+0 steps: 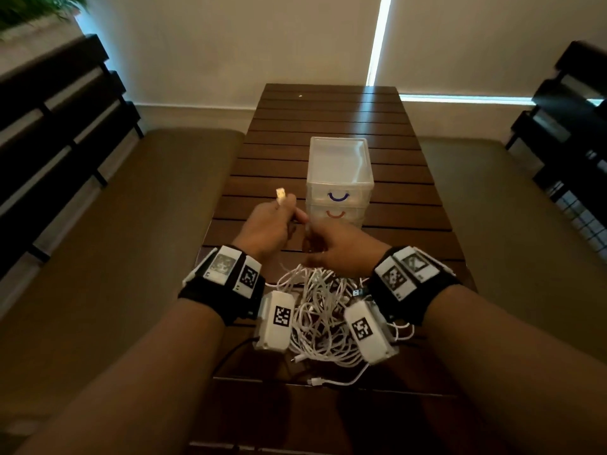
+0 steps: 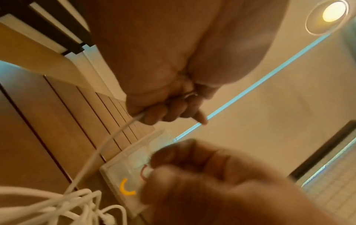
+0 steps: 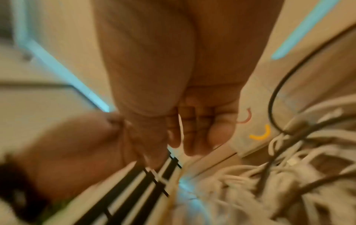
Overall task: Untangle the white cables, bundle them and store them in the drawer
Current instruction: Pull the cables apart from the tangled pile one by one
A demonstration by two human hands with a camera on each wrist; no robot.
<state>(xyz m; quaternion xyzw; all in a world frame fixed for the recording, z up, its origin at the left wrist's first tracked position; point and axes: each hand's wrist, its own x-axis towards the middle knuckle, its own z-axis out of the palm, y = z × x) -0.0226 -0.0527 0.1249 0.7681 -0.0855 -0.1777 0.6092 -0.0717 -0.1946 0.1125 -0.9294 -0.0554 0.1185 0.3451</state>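
Observation:
A tangle of white cables (image 1: 322, 320) lies on the wooden table (image 1: 328, 110) between my wrists. My left hand (image 1: 269, 224) is raised above it and grips one white cable (image 2: 108, 141) in its curled fingers (image 2: 167, 111). That cable's USB plug (image 1: 280, 194) sticks up out of the fist, and the rest runs down to the tangle (image 2: 57, 204). My right hand (image 1: 335, 247) hovers close beside the left, fingers (image 3: 192, 132) loosely curled with no cable seen in them. Just behind both hands stands the translucent drawer unit (image 1: 338, 165), all its drawers closed.
The drawer unit's front shows blue, red and orange (image 2: 126, 188) handles. A black cable (image 3: 273, 99) runs through the white pile (image 3: 269, 182). Cushioned benches with dark slatted backs (image 1: 49, 126) flank the table on both sides. A wall lies beyond.

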